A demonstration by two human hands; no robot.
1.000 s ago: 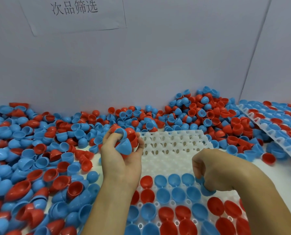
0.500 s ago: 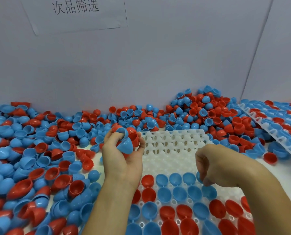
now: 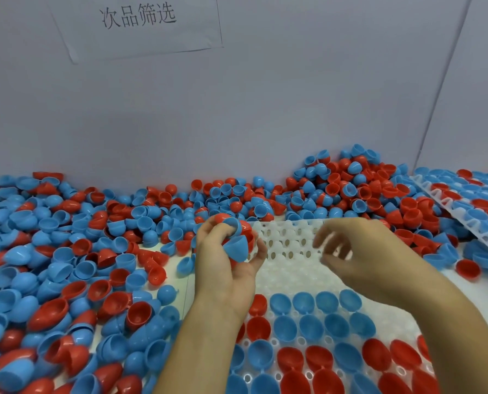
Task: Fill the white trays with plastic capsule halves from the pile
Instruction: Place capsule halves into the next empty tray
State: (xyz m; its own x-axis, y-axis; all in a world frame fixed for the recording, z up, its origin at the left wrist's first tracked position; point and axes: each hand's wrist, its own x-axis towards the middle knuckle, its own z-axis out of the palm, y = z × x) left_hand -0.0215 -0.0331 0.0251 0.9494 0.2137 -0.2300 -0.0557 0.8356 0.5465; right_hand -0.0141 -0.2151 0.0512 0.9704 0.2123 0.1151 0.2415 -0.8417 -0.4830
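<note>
A white tray (image 3: 291, 245) with round pockets lies in front of me. Its near rows hold red and blue capsule halves (image 3: 308, 325), its far rows are bare. My left hand (image 3: 222, 268) hovers over the tray's left edge and grips a handful of red and blue capsule halves (image 3: 237, 243). My right hand (image 3: 350, 251) is raised above the tray's middle, blurred, with fingers loosely spread and nothing visible in them. A big pile of red and blue halves (image 3: 66, 251) covers the table to the left and along the back wall.
A second white tray (image 3: 470, 217), filled with halves, lies tilted at the far right. A paper sign (image 3: 137, 21) with printed characters hangs on the grey wall. Loose halves (image 3: 467, 268) lie on the table right of my tray.
My right hand has lifted off the tray's row of blue halves and moved up and left toward my left hand, its fingers spreading. My left hand has stayed in place with its handful.
</note>
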